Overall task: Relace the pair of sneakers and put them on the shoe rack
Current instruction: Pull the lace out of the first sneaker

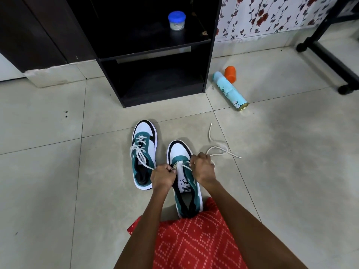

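Two teal, white and black sneakers stand side by side on the tiled floor, toes pointing away from me. The left sneaker point(144, 152) is laced, its white lace ends hanging loose over the side. The right sneaker point(184, 177) has lace only at its lowest eyelets. My left hand point(162, 176) pinches one end of the white lace point(217, 150) at the shoe's left side. My right hand point(202, 167) grips the other end, whose long tail trails across the floor to the right. The black shoe rack point(155, 55) stands just beyond the shoes.
A blue-lidded jar point(176, 20) sits on the rack's upper shelf. A light-blue spray can point(230, 90) and its orange cap point(230, 73) lie on the floor right of the rack. Black furniture legs point(330, 61) stand at the far right. My red patterned garment point(194, 239) covers my lap.
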